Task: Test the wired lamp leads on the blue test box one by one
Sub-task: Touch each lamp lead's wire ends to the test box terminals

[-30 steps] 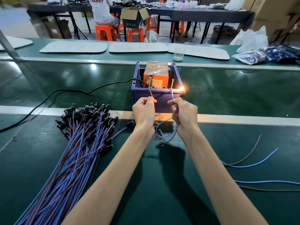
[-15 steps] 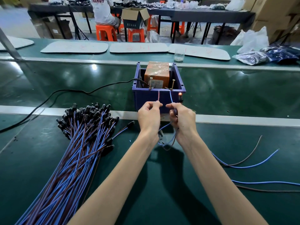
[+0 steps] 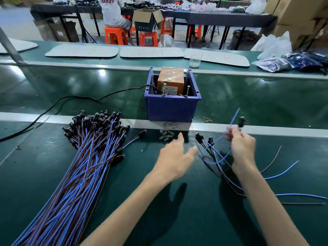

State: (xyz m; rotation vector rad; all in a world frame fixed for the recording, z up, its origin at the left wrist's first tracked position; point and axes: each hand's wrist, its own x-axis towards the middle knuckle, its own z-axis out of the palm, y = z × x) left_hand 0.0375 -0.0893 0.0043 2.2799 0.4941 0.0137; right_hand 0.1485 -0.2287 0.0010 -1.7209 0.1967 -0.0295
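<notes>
The blue test box (image 3: pixel 171 108) stands at mid-table with an orange unit (image 3: pixel 170 80) inside and two upright brass pins (image 3: pixel 187 90) at its front rim. My right hand (image 3: pixel 242 148), right of the box, grips a lamp lead (image 3: pixel 234 117) whose black socket and blue wire stick up above the fingers. My left hand (image 3: pixel 174 160) hovers open over the green mat, holding nothing. Two more socketed leads (image 3: pixel 204 139) lie between my hands. A big bundle of blue and brown leads (image 3: pixel 85 157) lies at the left.
A black power cable (image 3: pixel 71 99) runs left from the box. Small clear bulbs (image 3: pixel 166 134) lie in front of the box. Loose wires (image 3: pixel 284 172) trail at the right. A clear cup (image 3: pixel 194 60) and bagged parts (image 3: pixel 287 63) sit on the far belt. A seated person (image 3: pixel 113 13) works beyond.
Both hands have pulled back from the box pins and the lamp is no longer lit. My left hand let go of its wire; my right hand carried the lead to the right.
</notes>
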